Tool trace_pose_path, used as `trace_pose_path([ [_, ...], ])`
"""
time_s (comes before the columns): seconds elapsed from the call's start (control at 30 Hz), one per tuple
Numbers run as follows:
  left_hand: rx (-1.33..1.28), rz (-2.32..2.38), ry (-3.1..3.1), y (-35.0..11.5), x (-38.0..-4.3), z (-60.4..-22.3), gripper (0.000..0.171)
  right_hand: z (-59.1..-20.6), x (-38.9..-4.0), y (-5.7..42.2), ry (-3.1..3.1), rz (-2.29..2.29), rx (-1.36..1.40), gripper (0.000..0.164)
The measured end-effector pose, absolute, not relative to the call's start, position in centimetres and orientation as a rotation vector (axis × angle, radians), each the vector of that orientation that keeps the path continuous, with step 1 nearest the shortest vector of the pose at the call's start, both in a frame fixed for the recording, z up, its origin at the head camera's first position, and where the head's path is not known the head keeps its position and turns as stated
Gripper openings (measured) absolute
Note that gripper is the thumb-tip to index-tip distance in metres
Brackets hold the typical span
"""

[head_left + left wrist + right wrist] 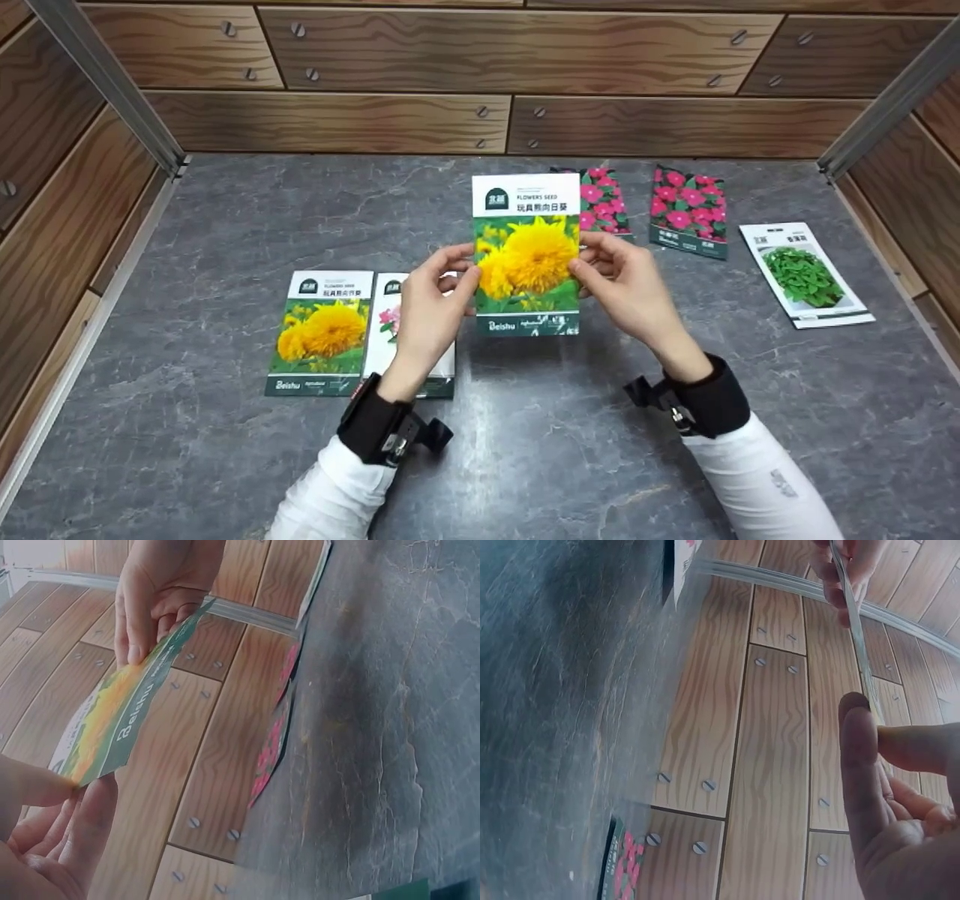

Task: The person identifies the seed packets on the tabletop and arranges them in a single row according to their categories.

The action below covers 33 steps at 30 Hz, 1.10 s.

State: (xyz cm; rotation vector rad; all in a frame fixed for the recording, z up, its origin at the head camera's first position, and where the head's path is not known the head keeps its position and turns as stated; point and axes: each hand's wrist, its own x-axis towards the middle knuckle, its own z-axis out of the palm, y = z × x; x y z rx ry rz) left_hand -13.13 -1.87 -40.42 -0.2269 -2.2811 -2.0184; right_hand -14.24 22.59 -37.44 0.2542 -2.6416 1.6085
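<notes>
A seed packet with yellow sunflowers point(529, 259) is held up above the table, its printed front toward the head camera. My left hand point(435, 304) pinches its left edge between thumb and fingers. At the opposite edge, my right hand point(626, 285) pinches it the same way. In the left wrist view the sunflower packet point(127, 712) looks slightly bowed between both hands. Seen from the right wrist, the packet point(859, 645) shows nearly edge-on.
A second sunflower packet point(322, 341) lies at left beside a pink-flower packet point(386, 337), partly behind my left hand. Two magenta-flower packets, one partly covered point(604, 202) and one in full view point(688, 210), lie at the back. A green-leaf packet point(806, 277) lies at right. Wood-patterned walls point(450, 49) surround the grey table.
</notes>
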Motion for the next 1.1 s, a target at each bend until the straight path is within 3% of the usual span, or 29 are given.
trace_pose_path([
  [0.33,-0.228,-1.865,-2.356,-1.7,-12.8,-40.2,0.035,-37.4,-13.8,22.1,-2.750,1.227,0.301,0.043],
  [0.73,-0.277,-1.442,-2.715,-1.0,-12.6,-39.9,0.052,-37.6,-13.6,22.0,-2.943,0.887,0.318,0.057],
  [0.9,-0.270,-1.312,-2.809,-1.0,-12.5,-39.9,0.057,-38.0,-13.5,21.9,-3.018,0.818,0.386,0.069],
  [1.1,-0.308,-1.027,-2.984,-0.7,-11.8,-40.3,0.067,-38.8,-13.3,21.4,-3.169,0.707,0.404,0.097],
])
